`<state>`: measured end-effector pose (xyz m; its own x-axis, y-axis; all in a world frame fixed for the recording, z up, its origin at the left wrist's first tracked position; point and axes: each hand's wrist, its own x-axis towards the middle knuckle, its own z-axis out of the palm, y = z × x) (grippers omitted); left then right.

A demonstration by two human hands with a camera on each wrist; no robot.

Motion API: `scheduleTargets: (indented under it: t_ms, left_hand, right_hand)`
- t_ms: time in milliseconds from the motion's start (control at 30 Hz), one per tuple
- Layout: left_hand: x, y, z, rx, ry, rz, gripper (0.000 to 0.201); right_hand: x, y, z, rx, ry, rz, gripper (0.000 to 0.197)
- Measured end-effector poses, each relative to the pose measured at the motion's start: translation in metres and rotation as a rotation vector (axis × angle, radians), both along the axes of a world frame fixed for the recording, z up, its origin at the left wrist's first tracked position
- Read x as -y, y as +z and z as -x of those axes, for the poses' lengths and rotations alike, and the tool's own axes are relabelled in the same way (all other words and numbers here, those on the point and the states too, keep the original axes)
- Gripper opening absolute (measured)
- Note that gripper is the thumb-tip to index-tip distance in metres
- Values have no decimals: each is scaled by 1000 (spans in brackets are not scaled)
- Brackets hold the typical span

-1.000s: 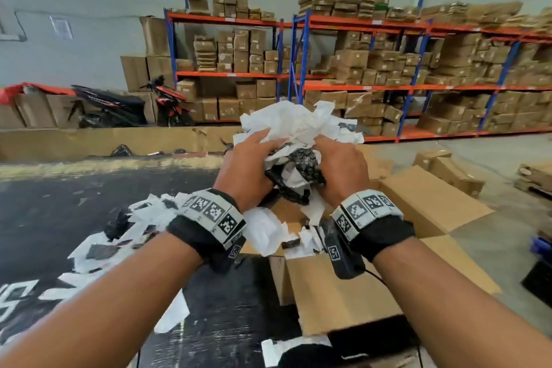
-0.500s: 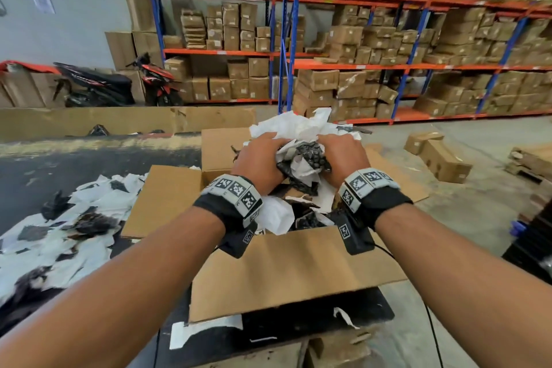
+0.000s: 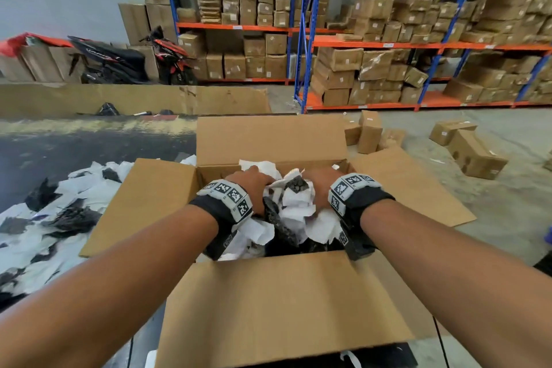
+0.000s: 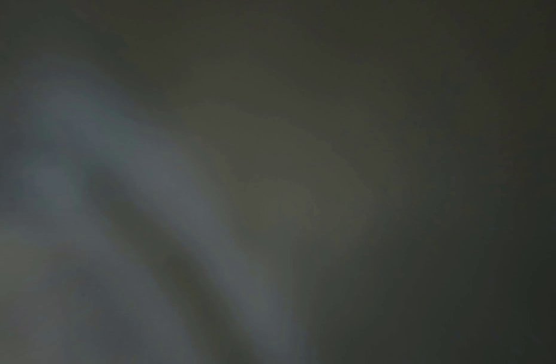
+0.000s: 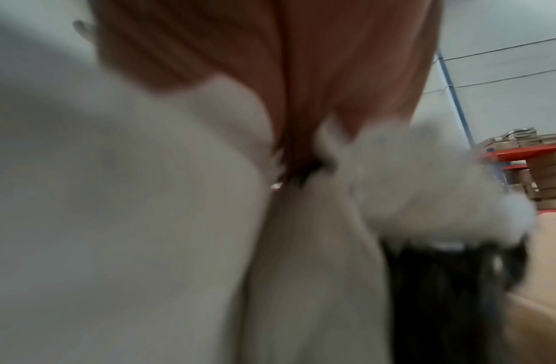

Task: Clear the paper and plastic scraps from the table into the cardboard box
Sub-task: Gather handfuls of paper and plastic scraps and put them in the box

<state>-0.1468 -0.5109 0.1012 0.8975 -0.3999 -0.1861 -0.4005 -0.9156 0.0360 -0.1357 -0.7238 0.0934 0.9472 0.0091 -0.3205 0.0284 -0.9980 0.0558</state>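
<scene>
You are clamping the wad of paper and plastic scraps (image 3: 294,203) between left hand (image 3: 251,188) and right hand (image 3: 321,188), both grips curled onto it, inside the open cardboard box (image 3: 268,140) at the table's right edge.

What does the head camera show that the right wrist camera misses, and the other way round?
Only the head view shows the open cardboard box, both hands, the left hand and the right hand, pressed around one bundle of scraps inside it, loose scraps left on the table, and a scooter. Only the right wrist view shows the underside of the hand, blurred, against the paper. Both show white paper, black plastic, the box and shelves of cartons.
</scene>
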Motion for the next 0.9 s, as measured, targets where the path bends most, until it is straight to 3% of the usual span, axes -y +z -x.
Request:
scheduleTargets:
  t_ms: [67, 133, 233, 367, 433, 567, 667, 733, 800, 900]
  left_hand:
    - [-8, -3, -11, -73, 2, -94, 98]
    - [-15, -1, -21, -125, -10, -95, 119]
    - [-22, 16, -33, -118, -11, -76, 130]
    - [-19, 43, -49, -87, 28, 48, 98]
    - [-15, 44, -56, -70, 19, 109, 92]
    - [4, 21, -63, -168, -21, 93, 83]
    - [14, -15, -68, -237, 48, 81, 74]
    - [13, -39, -73, -282, 101, -17, 87]
    - [5, -60, -76, -362, 123, -156, 114]
    - [-10, -87, -78, -387, 118, -302, 130]
  right_hand:
    - [18, -31, -27, -70, 52, 28, 113]
    - [6, -6, -8, -175, 85, -9, 135]
    - [-1, 31, 8, -240, 94, -60, 125]
    - [3, 48, -9, -200, 159, -37, 125]
    - [2, 49, -17, -172, 202, -60, 131]
    - [-7, 29, -31, -257, 301, -45, 135]
    - [-10, 6, -44, -335, 325, 15, 137]
    - [-8, -17, -52, -376, 316, 70, 139]
    - [-3, -46, -58, -387, 304, 119, 142]
    - [4, -81, -60, -367, 284, 142, 129]
